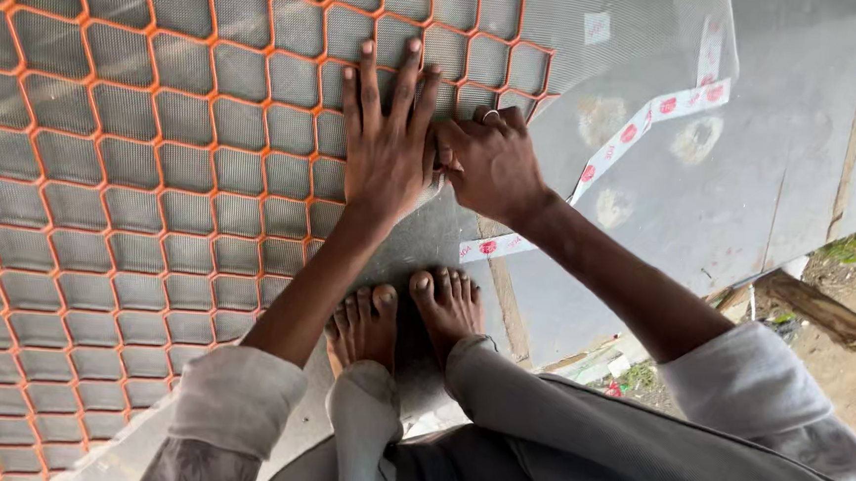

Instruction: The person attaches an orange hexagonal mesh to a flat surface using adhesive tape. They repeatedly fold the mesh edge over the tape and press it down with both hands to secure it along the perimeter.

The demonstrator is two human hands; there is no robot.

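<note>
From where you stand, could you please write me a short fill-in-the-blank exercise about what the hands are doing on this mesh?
1. The left hand lies flat, fingers spread, on the ___ grid.
2. The right hand wears a ___ on one finger.
3. Both bare ___ stand on the grey sheet, below the hands.
4. The tape on the sheet is white with ___ marks.

Missing words: orange; ring; feet; red

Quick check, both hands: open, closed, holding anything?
Left hand: open, flat, palm down on the orange honeycomb grille and mesh.
Right hand: fingers curled shut at the grille's edge; what they pinch cannot be told.
</note>
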